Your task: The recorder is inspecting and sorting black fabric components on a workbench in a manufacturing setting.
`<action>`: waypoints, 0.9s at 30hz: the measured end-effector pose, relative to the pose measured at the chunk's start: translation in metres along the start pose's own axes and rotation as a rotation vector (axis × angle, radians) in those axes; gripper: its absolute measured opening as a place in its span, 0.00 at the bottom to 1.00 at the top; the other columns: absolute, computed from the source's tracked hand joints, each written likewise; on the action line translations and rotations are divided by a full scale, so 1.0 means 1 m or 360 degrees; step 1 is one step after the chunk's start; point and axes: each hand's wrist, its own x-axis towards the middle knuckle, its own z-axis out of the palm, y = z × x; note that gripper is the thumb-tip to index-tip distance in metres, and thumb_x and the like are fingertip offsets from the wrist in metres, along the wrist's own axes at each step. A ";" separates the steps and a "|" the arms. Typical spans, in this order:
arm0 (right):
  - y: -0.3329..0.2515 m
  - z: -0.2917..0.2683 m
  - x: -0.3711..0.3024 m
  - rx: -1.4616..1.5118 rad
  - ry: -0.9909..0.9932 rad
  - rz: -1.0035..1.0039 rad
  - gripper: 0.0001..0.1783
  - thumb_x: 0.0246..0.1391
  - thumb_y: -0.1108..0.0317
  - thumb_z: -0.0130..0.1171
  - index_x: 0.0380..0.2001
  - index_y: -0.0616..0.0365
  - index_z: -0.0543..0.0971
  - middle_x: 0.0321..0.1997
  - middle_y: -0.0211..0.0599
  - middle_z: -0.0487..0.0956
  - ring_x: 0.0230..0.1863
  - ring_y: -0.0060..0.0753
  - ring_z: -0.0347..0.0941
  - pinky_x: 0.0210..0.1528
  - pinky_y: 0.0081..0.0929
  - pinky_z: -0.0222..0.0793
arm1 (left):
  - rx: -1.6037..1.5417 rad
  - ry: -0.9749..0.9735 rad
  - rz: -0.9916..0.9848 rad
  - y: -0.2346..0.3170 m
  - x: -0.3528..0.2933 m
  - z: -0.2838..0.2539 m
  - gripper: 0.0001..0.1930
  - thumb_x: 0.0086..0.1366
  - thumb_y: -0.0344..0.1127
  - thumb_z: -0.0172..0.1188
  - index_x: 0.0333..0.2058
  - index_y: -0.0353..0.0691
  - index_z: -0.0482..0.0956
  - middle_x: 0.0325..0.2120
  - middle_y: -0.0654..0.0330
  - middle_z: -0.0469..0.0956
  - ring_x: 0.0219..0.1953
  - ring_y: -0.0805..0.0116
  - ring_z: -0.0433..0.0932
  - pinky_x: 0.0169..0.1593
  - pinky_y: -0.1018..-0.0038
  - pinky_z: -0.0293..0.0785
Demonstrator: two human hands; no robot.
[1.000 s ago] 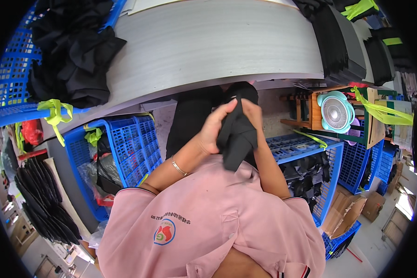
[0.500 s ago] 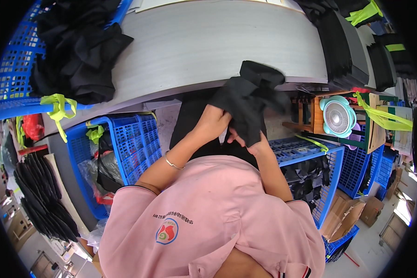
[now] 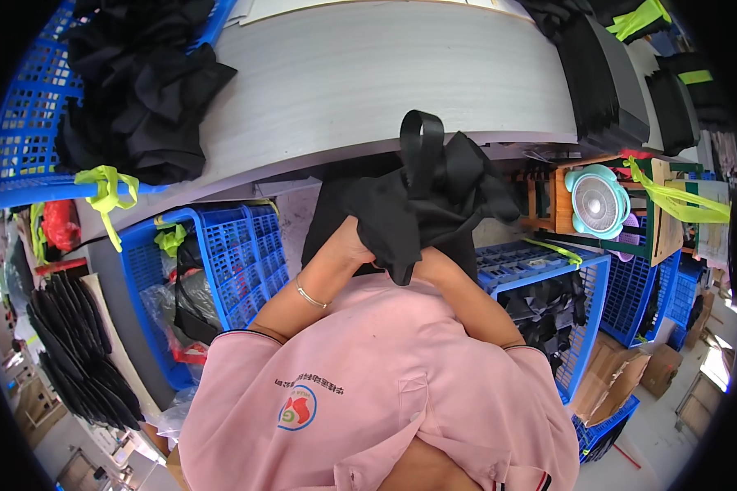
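A piece of black cloth (image 3: 393, 214) with a loop of wide black strap (image 3: 422, 155) standing up from it is bunched up over my lap, just off the table's near edge. My left hand (image 3: 355, 242) grips its left side; the fingers go out of sight under the folds. Close to it, my right hand (image 3: 428, 263) has hold of the cloth from below, mostly covered by it. Part of the cloth hangs down between my wrists, in front of the pink shirt.
Black fabric pieces (image 3: 143, 106) spill from a blue basket (image 3: 24, 123) onto the grey table (image 3: 385, 74). Stacked black pieces (image 3: 602, 90) stand at its right. Blue crates (image 3: 246, 262) flank my lap; the right crate (image 3: 585, 327) contains black pieces. A turquoise fan (image 3: 598, 203) sits at right.
The cloth has been turned and spread, and its strap loop now stands up. My hands have moved lower and further beneath it, the right one inward to the left.
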 end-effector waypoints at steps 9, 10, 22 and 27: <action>0.019 0.013 0.011 -0.0105 0.0338 -0.0279 0.08 0.57 0.71 0.57 0.39 0.59 0.80 0.24 0.31 0.77 0.17 0.21 0.70 0.19 0.21 0.63 | -0.0820 -0.0177 0.0214 0.041 0.037 0.046 0.29 0.73 0.51 0.46 0.65 0.38 0.63 0.62 0.54 0.68 0.61 0.59 0.71 0.60 0.65 0.71; 0.021 0.015 0.012 -0.0114 0.0375 -0.0308 0.08 0.57 0.71 0.57 0.40 0.59 0.80 0.24 0.31 0.77 0.17 0.21 0.70 0.19 0.21 0.63 | -0.0912 -0.0193 0.0235 0.045 0.023 0.051 0.29 0.73 0.51 0.47 0.65 0.38 0.62 0.63 0.54 0.67 0.62 0.58 0.70 0.61 0.65 0.70; -0.019 -0.018 -0.028 -0.0481 0.1793 -0.0954 0.26 0.56 0.74 0.63 0.58 0.62 0.71 0.49 0.42 0.77 0.43 0.31 0.77 0.45 0.27 0.72 | -0.0613 0.0162 0.0700 0.047 0.026 -0.003 0.29 0.75 0.38 0.45 0.71 0.44 0.50 0.73 0.57 0.50 0.73 0.60 0.52 0.72 0.65 0.53; -0.052 -0.020 -0.027 -0.1421 0.2077 -0.1531 0.36 0.45 0.76 0.70 0.59 0.62 0.70 0.60 0.48 0.71 0.56 0.49 0.72 0.55 0.38 0.70 | 0.1141 0.0379 0.0538 0.027 0.012 0.013 0.23 0.70 0.42 0.51 0.62 0.44 0.68 0.65 0.56 0.66 0.68 0.64 0.61 0.65 0.69 0.62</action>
